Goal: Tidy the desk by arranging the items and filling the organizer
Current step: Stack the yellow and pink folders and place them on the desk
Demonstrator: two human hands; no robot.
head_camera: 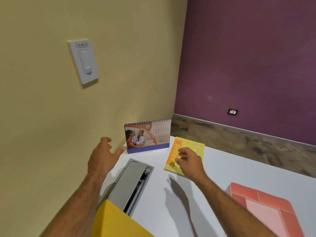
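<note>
Both grips spread and empty: left hand (104,156) beside calendar (147,135), right hand (189,161) over yellow booklet (196,147).

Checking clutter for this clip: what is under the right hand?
The right hand hovers over a yellow booklet lying flat on the white desk. The hand covers the booklet's lower right part.

Smooth matt white desk (230,170). Glossy paper calendar (147,136), wire-bound. Matt grey metal hatch (130,183); rough wood-look backsplash (239,141).

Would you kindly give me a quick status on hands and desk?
Left hand open, near desk calendar. Right hand open, above yellow booklet. Pink organizer near right, nothing blocking.
</note>
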